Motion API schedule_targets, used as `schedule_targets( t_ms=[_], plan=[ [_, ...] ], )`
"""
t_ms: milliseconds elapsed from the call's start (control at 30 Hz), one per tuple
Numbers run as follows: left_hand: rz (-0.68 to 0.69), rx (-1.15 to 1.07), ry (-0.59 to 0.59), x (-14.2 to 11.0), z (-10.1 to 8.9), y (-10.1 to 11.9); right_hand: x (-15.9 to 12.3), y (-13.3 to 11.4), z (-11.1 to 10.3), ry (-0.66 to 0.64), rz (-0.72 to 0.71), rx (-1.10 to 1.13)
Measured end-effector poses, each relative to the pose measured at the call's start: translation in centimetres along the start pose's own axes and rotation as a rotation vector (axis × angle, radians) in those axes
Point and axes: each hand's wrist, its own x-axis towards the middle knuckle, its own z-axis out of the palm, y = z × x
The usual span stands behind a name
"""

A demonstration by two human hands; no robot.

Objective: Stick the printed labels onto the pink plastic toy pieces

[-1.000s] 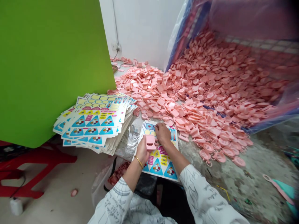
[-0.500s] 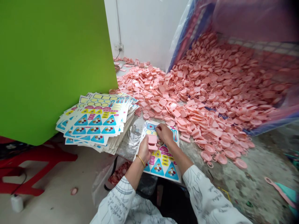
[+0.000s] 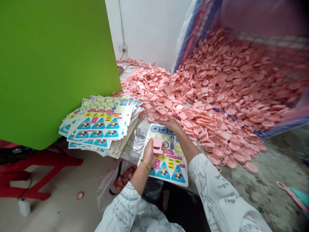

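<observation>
The pink piece (image 3: 157, 143), flat-faced with a cut-out near one end, is just over the left part of a sticker sheet (image 3: 171, 162), near the front edge of the counter (image 3: 272, 174). The left hand (image 3: 149, 154) is clamped on the piece, gripping it by its left side, with a yellow bangle (image 3: 145, 165) at the wrist. The right hand (image 3: 172, 125) is at the far edge of the sheet, just beside the pink pile; its fingertips are hidden, so whether they are apart or together cannot be told. The sheet bears blue triangles, yellow circles and heart-marked blue squares.

To the left, a fanned stack (image 3: 98, 124) of similar sheets stands against a green panel (image 3: 55, 64). Beyond the sheet, the pile (image 3: 166, 106) of pink pieces spreads over the counter and runs into a tilted, plastic-lined basket (image 3: 285, 127) on the right, full of more. A pink-and-teal item (image 3: 295, 196) lies at the far right. Below the counter, a clear bag (image 3: 106, 190) sits near pink pieces; a red stool (image 3: 51, 166) stands on the floor (image 3: 65, 212) at left.
</observation>
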Motion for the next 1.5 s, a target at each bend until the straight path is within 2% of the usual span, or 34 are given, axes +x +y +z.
schedule_targets(
  t_ms=[100,167,267,367,533,767,967,1033,1167,1233,1400,1500],
  plan=[
    [0.023,0.035,0.01,0.1,0.0,0.0,-0.5,0.2,-0.6,-0.006,0.048,-0.105],
    [0.024,0.042,0.011,0.1,0.1,0.0,-1.2,0.2,-0.5,0.013,0.001,-0.2],
    [0.025,0.036,0.024,0.0,0.2,0.0,-2.4,0.3,0.5,-0.01,-0.06,-0.273],
    [0.026,0.039,0.039,0.0,0.3,0.1,-3.1,0.4,2.0,-0.02,-0.032,-0.298],
    [-0.008,0.019,0.058,0.2,0.4,0.1,-3.2,0.0,3.1,-0.032,0.015,-0.346],
    [-0.021,-0.023,0.056,0.1,0.3,0.0,-3.7,-0.3,3.0,-0.061,0.012,-0.39],
    [-0.018,-0.049,0.059,-0.2,0.7,0.3,-2.3,-1.5,3.0,-0.05,0.031,-0.478],
    [-0.015,-0.071,0.059,-0.4,1.0,0.5,-2.4,-1.8,3.1,-0.019,-0.053,-0.518],
    [-0.018,-0.092,0.078,-0.8,1.6,0.8,-3.7,-0.4,3.8,0.196,-0.49,-0.663],
    [-0.022,-0.092,0.088,-0.9,1.7,0.8,-4.3,0.9,4.2,0.274,-0.63,-0.694],
    [-0.017,-0.08,0.105,-1.1,1.8,0.9,-4.4,3.1,4.3,0.366,-0.787,-0.668],
    [-0.021,-0.07,0.105,-1.1,1.8,0.9,-4.5,3.3,4.1,0.356,-0.782,-0.612]
  ],
)
